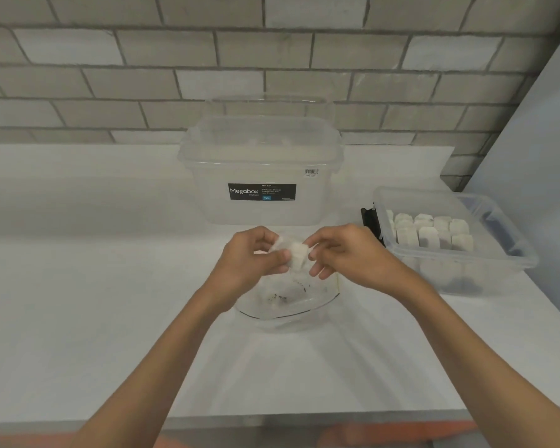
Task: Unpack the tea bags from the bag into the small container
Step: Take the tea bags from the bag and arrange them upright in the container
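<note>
Tabletop: the white tabletop (110, 286) is carrying every item.
Bag: the clear soft plastic bag (288, 295) is lying on the tabletop directly beneath both hands. Dark crumbs are showing inside, and any remaining contents cannot be told.
Left grip: the left hand (253, 257) is pinching the left side of the white square tea bag (296, 255) with thumb and curled fingers.
Right grip: the right hand (346, 253) is pinching its right side with thumb and forefinger, the other fingers loosely spread.
Tea bag: it is being held above the plastic bag, well apart from the container.
Technique (judgement): pass the tea bag fully to the right grip. Keep the pinch light to avoid tearing the paper. Set it upright beside the standing rows.
Container: the small clear rectangular plastic container (459, 273) is standing open to the right, holding rows of upright white tea bags (430, 231).
Background: the large clear lidded plastic storage box (259, 176) is standing behind the hands, against the grey brick wall (175, 59).
</note>
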### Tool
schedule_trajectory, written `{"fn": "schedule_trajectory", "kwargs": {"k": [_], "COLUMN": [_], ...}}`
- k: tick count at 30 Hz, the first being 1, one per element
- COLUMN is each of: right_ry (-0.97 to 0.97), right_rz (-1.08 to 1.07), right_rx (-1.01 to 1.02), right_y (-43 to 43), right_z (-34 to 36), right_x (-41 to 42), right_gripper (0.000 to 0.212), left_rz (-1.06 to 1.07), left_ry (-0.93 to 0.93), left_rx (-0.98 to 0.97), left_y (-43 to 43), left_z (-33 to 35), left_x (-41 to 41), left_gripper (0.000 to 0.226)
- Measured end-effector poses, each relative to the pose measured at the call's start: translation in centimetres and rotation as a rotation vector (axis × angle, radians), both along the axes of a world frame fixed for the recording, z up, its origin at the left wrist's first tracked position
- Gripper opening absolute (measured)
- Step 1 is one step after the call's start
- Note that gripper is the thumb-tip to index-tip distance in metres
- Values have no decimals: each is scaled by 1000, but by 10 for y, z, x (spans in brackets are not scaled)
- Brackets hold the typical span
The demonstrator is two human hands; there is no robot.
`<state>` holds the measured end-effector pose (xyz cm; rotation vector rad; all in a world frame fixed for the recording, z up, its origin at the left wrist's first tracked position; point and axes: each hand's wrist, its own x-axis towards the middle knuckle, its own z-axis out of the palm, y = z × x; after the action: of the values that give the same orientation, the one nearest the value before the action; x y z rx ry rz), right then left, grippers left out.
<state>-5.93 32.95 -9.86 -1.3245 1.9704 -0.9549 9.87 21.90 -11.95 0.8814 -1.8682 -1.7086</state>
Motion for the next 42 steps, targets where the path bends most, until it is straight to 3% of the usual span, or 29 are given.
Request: {"fn": "schedule_trajectory", "kwargs": {"k": [4, 8, 12, 17, 20, 22, 27, 31, 33, 36, 42], "right_ry": [-199, -268, -459, -806, -894, -834, -373, -194, -179, -196, -311], "right_rz": [-71, -152, -264, -301, -335, -352, -340, -256, -226, -214, -266], "right_rx": [-138, -209, -249, -263, -326, -410, -645, -683, -686, -704, -588], "right_y": [5, 14, 30, 52, 62, 67, 77, 80, 80, 78, 80], "right_z": [13, 25, 31, 21, 14, 13, 22, 29, 32, 36, 44], "right_x": [-8, -26, -52, -76, -87, -96, -124, -140, -145, -150, -160], "right_gripper": [11, 8, 7, 5, 8, 10, 13, 15, 19, 17, 17], "left_rz": [28, -6, -41, -127, -171, -187, -252, -334, -384, -367, -213], "left_ry": [151, 245, 272, 300, 289, 276, 229, 187, 188, 203, 182], "left_rx": [166, 311, 316, 279, 218, 205, 417, 542, 480, 365, -60], "left_y": [10, 19, 27, 39, 47, 51, 60, 69, 73, 73, 70], "left_z": [9, 17, 24, 34, 38, 39, 44, 52, 52, 48, 47], "left_x": [-18, -41, -66, -105, -126, -137, -157, -170, -175, -180, -185], "left_gripper": [19, 24, 36, 29, 27, 28, 22, 32, 21, 32, 26]}}
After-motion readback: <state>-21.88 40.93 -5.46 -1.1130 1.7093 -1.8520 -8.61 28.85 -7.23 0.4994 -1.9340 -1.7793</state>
